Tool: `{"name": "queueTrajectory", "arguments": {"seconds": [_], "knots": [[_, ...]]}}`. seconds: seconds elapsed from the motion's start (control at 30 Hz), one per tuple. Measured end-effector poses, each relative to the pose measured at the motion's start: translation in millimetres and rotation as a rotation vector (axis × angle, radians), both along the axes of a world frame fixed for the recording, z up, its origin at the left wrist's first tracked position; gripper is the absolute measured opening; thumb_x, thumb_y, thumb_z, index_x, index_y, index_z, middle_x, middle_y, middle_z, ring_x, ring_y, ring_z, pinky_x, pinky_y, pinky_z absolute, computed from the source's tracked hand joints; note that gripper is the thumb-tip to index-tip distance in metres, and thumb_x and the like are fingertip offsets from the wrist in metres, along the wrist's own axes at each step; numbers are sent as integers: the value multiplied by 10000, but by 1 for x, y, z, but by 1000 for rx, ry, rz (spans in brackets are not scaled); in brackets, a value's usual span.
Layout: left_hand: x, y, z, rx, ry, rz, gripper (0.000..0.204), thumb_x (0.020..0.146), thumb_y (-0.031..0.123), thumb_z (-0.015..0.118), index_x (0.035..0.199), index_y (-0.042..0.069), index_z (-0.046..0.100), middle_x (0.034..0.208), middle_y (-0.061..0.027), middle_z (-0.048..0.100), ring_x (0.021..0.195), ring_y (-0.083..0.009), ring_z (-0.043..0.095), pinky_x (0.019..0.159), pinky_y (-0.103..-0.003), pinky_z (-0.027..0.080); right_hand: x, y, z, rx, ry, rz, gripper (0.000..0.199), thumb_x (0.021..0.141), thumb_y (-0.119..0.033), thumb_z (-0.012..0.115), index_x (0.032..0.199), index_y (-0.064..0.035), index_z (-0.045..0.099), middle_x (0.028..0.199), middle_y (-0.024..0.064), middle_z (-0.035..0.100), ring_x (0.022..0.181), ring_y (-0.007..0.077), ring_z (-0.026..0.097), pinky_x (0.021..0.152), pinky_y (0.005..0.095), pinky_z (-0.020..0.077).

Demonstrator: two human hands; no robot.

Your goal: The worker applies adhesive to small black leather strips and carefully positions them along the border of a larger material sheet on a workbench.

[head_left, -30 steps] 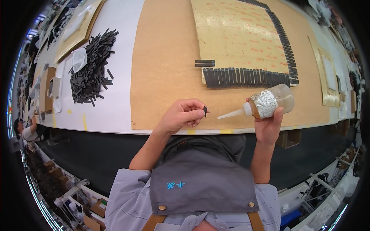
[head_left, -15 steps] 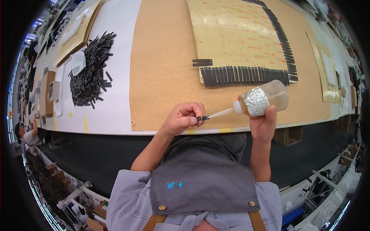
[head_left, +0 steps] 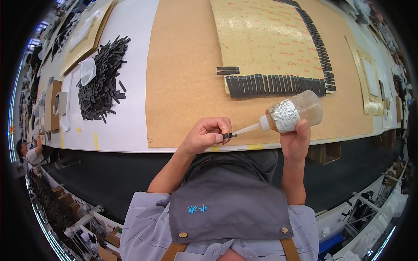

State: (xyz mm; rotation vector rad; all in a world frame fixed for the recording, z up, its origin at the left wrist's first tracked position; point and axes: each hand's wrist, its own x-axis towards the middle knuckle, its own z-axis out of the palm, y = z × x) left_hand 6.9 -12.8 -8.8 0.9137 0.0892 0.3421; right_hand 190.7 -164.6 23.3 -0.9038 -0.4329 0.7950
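Observation:
Between thumb and fingers, my left hand (head_left: pixel 206 135) pinches a small black strip (head_left: pixel 230 135) over the table's near edge. My right hand (head_left: pixel 296 141) grips a translucent squeeze bottle (head_left: pixel 285 115) with a silvery label, tilted so its thin nozzle points left. The nozzle tip is at the black strip, seemingly touching it. Beyond my hands lies a yellowish sheet (head_left: pixel 265 39) with faint red marks. Black strips (head_left: pixel 276 86) stand side by side along its near edge and run up its right edge. Two more strips (head_left: pixel 228 70) lie across its left edge near the corner.
A heap of loose black strips (head_left: pixel 102 82) with a crumpled white piece (head_left: pixel 87 71) on it lies on the left. Brown paper (head_left: pixel 183 78) covers the table's middle. Another yellowish board (head_left: pixel 370 82) is at the right, and a cardboard box (head_left: pixel 53 105) stands at the left.
The bottle and my right hand have shifted slightly left, bringing the nozzle tip further along the strip. My left hand has barely moved.

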Motion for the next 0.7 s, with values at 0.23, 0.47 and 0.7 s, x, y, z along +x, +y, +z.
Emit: {"name": "queueTrajectory", "arguments": {"seconds": [0.23, 0.47, 0.7], "knots": [[0, 0, 0, 5, 5, -5, 170, 753, 159, 592, 731, -2, 539, 701, -75, 486, 570, -111, 408, 506, -234, 331, 1, -2, -3, -38, -41, -24, 649, 809, -429, 623, 1237, 2, 394, 1127, 92, 531, 1028, 213, 548, 889, 396, 455], [1, 1, -4, 9, -28, 9, 176, 750, 166, 582, 720, -2, 537, 706, -93, 492, 564, -116, 403, 496, -239, 320, -1, -5, 0, -19, -13, -35, 637, 805, -398, 647, 1231, 4, 397, 1116, 73, 530, 1021, 165, 541, 873, 322, 457], [0, 0, -3, 47, -35, 7, 204, 745, 190, 594, 709, -3, 539, 700, -102, 493, 563, -122, 404, 498, -240, 320, 1, -5, 0, 11, 12, -62, 630, 813, -396, 636, 1238, 2, 394, 1140, 70, 521, 1050, 166, 532, 897, 324, 449]]}}
